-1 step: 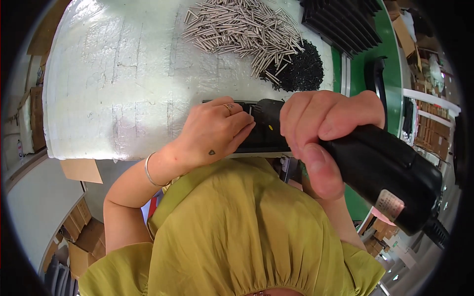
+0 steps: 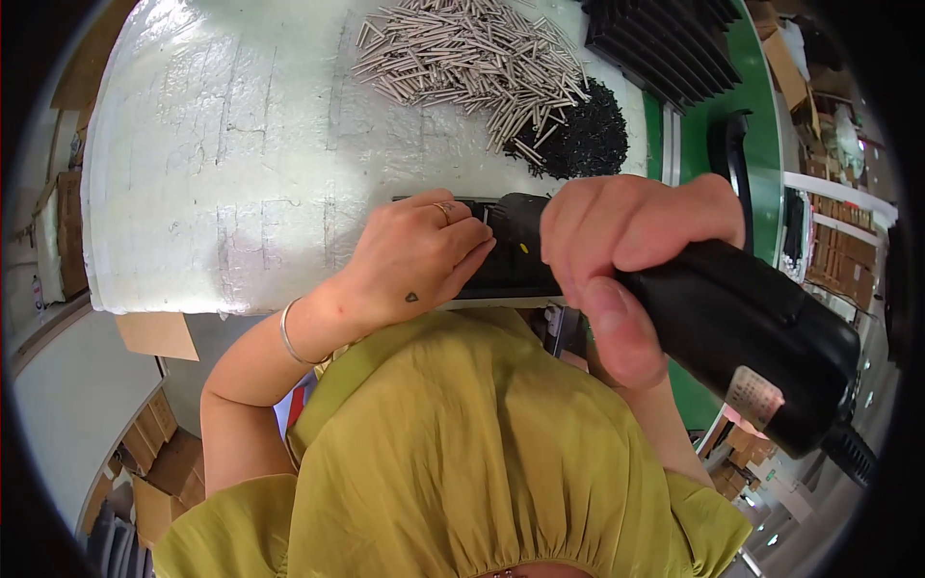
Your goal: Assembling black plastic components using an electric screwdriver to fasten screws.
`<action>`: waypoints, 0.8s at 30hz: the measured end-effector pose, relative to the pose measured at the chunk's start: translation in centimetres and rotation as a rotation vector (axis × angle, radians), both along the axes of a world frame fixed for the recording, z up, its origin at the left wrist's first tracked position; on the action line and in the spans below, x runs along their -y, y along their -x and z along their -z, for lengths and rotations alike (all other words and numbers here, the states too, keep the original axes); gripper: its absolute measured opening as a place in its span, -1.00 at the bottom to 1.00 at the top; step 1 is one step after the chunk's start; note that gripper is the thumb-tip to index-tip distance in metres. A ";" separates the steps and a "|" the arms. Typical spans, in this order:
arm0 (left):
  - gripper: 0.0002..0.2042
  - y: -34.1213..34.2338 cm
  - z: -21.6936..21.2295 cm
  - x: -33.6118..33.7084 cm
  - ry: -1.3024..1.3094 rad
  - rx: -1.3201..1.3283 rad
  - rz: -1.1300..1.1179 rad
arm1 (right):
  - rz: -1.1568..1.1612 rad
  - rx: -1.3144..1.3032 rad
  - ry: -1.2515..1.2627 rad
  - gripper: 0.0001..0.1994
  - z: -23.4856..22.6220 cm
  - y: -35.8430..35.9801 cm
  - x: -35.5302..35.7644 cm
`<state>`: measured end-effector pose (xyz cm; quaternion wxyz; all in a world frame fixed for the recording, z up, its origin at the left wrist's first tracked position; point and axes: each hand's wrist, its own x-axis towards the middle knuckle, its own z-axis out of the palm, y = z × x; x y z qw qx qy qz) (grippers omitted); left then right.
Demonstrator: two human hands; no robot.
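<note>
Corded driver, smooth, black, rounded, clamped in right hand; left hand's fingers together

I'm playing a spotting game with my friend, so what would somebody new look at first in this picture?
Probably the big black corded tool, slanting across the right side in the person's right grip. Next might come the heap of shiny metal pins at the top middle of the pale tabletop, with a pile of tiny black pieces at its lower right.
</note>
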<state>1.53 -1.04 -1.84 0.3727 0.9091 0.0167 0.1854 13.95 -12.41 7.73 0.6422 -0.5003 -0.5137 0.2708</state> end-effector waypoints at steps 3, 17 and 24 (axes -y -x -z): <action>-0.93 -0.1 -0.5 -0.3 0.016 0.012 0.034 | -0.013 -0.150 0.039 -0.71 -0.3 0.3 0.2; -0.29 -0.1 -3.2 0.2 -0.191 -0.284 0.253 | 0.515 -0.263 -0.316 -0.73 2.6 -5.0 4.8; -0.28 -1.2 -3.0 -0.2 -0.194 -0.256 0.226 | 0.441 -0.334 -0.296 -0.72 4.1 -5.2 3.1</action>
